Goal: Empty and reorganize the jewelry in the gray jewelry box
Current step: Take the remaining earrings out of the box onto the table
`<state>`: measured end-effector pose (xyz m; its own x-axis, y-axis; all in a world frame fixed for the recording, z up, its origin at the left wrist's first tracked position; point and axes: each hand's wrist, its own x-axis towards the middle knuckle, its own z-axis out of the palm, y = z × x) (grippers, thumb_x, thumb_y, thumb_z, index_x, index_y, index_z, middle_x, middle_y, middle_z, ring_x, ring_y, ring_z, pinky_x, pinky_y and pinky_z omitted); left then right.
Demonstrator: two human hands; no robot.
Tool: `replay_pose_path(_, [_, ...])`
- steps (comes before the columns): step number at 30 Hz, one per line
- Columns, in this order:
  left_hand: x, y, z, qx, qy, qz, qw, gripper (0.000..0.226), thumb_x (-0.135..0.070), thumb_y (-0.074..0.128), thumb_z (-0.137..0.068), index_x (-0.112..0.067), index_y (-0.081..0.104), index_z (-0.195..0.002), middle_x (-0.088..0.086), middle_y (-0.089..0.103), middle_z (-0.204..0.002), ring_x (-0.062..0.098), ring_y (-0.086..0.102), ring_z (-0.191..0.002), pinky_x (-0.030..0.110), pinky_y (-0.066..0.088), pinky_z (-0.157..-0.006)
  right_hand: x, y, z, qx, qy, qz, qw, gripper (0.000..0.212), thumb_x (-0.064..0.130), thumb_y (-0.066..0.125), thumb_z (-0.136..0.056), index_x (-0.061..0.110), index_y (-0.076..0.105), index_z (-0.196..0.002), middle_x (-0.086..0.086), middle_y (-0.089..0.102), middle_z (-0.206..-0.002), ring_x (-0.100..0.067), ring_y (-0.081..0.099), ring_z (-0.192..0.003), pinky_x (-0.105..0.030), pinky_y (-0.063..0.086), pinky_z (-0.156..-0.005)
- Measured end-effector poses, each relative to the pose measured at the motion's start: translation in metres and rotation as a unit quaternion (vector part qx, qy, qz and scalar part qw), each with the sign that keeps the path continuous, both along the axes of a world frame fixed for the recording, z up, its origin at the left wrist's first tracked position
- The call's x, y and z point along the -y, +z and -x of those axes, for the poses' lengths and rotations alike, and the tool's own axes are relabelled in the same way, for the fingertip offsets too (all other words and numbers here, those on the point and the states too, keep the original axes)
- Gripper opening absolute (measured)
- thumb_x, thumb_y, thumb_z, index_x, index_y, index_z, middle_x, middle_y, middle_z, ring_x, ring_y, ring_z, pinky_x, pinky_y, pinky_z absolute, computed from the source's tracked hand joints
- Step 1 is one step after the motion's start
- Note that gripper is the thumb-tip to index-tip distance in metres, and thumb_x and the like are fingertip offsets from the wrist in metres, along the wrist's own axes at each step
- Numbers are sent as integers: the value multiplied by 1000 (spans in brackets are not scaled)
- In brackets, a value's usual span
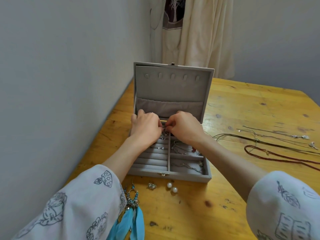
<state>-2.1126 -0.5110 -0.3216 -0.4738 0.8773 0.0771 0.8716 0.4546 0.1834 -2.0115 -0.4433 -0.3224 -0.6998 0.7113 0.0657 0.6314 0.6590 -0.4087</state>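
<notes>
The gray jewelry box [188,177] stands open on the wooden table, its lid [173,87] upright. My left hand [145,127] and my right hand [185,129] meet over the back of the ring-roll section, fingertips pinching a small silver piece [165,133]. A few small silver earrings [161,148] sit in the ring rolls. Silver chains [180,147] lie in the right compartments. In front of the box lie silver heart earrings [152,186], two pearl earrings [172,187] and blue feather earrings [132,210].
Several necklaces and cords [277,141] are spread on the table [242,108] to the right, including a dark red beaded one [270,156]. A gray wall [69,84] runs along the table's left edge. Cream fabric [199,37] hangs behind the box.
</notes>
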Motion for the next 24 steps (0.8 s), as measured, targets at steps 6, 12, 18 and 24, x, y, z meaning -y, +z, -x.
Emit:
replay_pose_path(6, [9, 2, 3, 56, -2, -67, 996, 18, -20, 54, -89, -15, 69, -97, 7, 66, -102, 26, 43, -111, 35, 36, -89, 10, -2, 2, 9, -23, -38, 999, 20, 17, 52, -88, 15, 69, -100, -8, 61, -109, -30, 56, -102, -37, 42, -82])
replay_pose_path(12, [45, 17, -5, 224, 10, -224, 949, 4, -16, 61, -85, -12, 63, -84, 0, 64, -82, 12, 58, -78, 13, 42, -60, 10, -1, 7, 85, 11, -80, 993, 24, 14, 48, -89, 7, 62, -107, -12, 55, -111, -32, 52, -104, -38, 39, -81])
replay_pose_path(18, [73, 34, -14, 313, 7, -232, 921, 25, -12, 59, -87, -17, 59, -111, 0, 67, -90, 8, 60, -84, 15, 44, -75, 25, 11, -9, -5, 6, -28, 1000, 16, 9, 43, -92, 1, 56, -99, -14, 57, -105, -32, 54, -96, -38, 43, -78])
replay_pose_path(24, [107, 44, -39, 291, -49, -191, 936, 17, -15, 57, -89, -20, 66, -102, -5, 66, -90, 3, 60, -85, 11, 46, -70, 66, 41, -64, -64, 46, -29, 996, 15, 5, 46, -91, 3, 61, -87, -4, 62, -86, -17, 54, -77, -29, 46, -69])
